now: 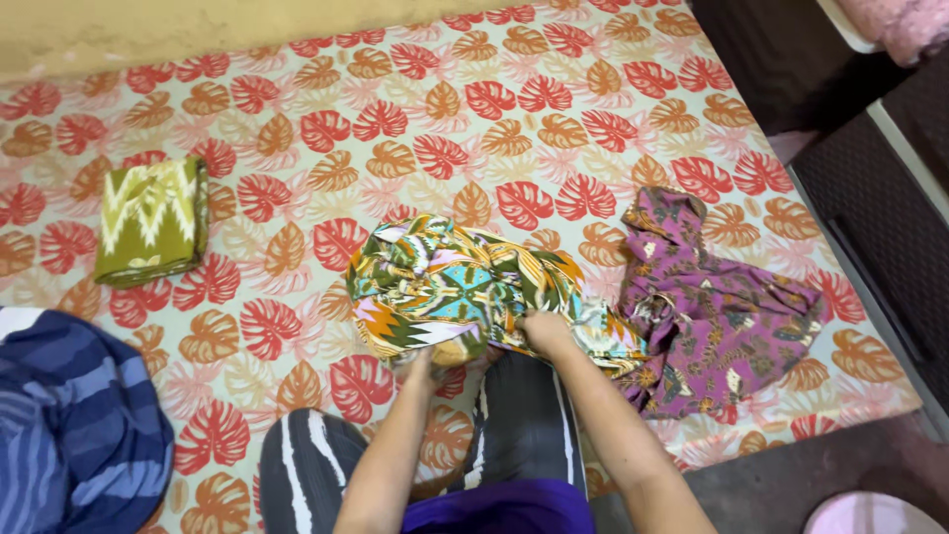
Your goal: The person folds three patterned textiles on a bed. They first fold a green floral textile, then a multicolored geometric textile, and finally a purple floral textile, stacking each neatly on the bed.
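Note:
A crumpled multicoloured patterned cloth (450, 282) in green, orange and turquoise lies in front of my knees on a leaf-printed sheet (474, 119). My left hand (423, 362) grips its near edge from below, mostly hidden by the fabric. My right hand (545, 331) pinches the cloth near its right side. My knees in black-and-white striped trousers (306, 465) show at the bottom.
A folded green zigzag cloth (151, 222) lies at the left. A crumpled purple floral cloth (717, 307) lies just to the right of my hands. A blue striped fabric (69, 425) sits at the bottom left. Dark woven furniture (880, 218) stands at the right edge.

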